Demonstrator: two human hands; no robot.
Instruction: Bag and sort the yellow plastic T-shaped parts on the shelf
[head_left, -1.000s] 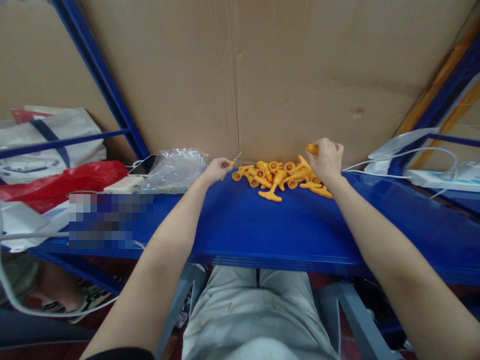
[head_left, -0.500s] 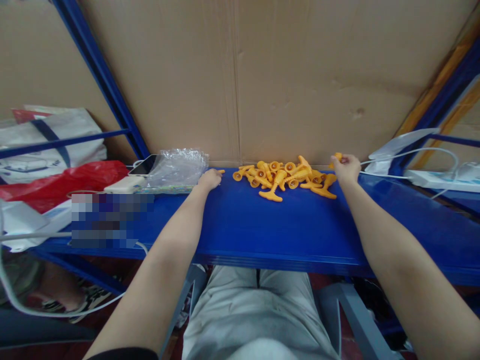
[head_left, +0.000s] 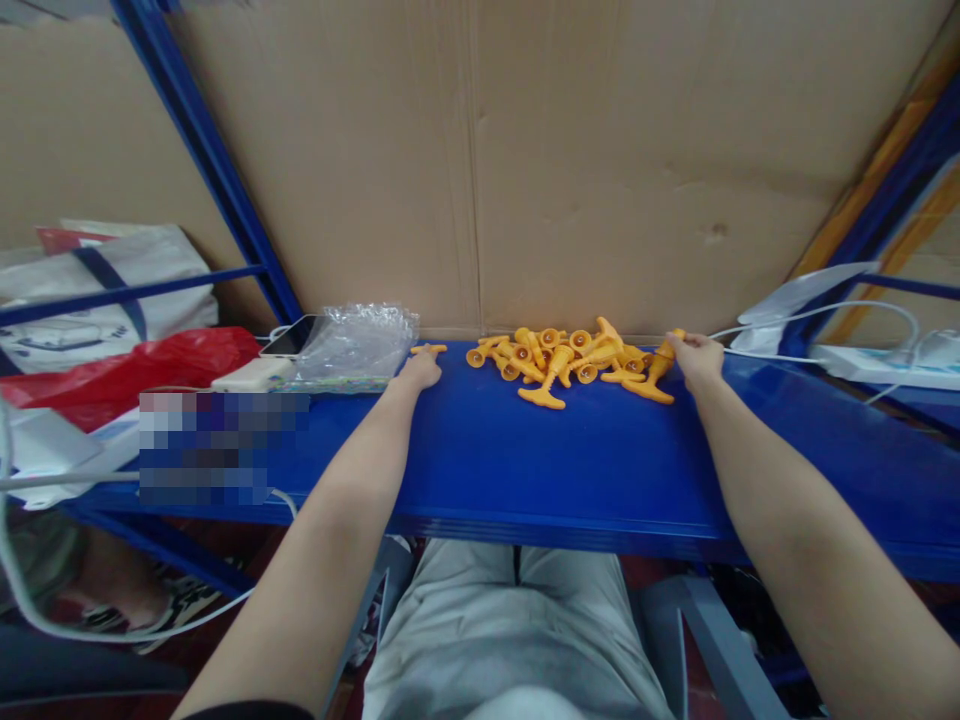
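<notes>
A heap of orange plastic T-shaped parts (head_left: pixel 564 358) lies at the back of the blue shelf (head_left: pixel 600 470), against the cardboard wall. My left hand (head_left: pixel 420 371) rests on the shelf left of the heap, fingers curled, touching a small orange piece (head_left: pixel 429 349) that lies just beyond the fingertips. My right hand (head_left: pixel 699 357) sits at the right end of the heap, fingers closed on an orange part (head_left: pixel 663 356) there.
A crumpled clear plastic bag (head_left: pixel 358 340), a phone (head_left: pixel 292 336) and a white power bank (head_left: pixel 252 374) lie left of my left hand. Red and white bags are further left. White cables and a power strip (head_left: pixel 870 362) sit at right. Blue rack posts frame the cardboard.
My right hand carried an orange part from above the heap down to its right end. My left hand lowered a small orange piece with a metal screw tip to the shelf, left of the heap.
</notes>
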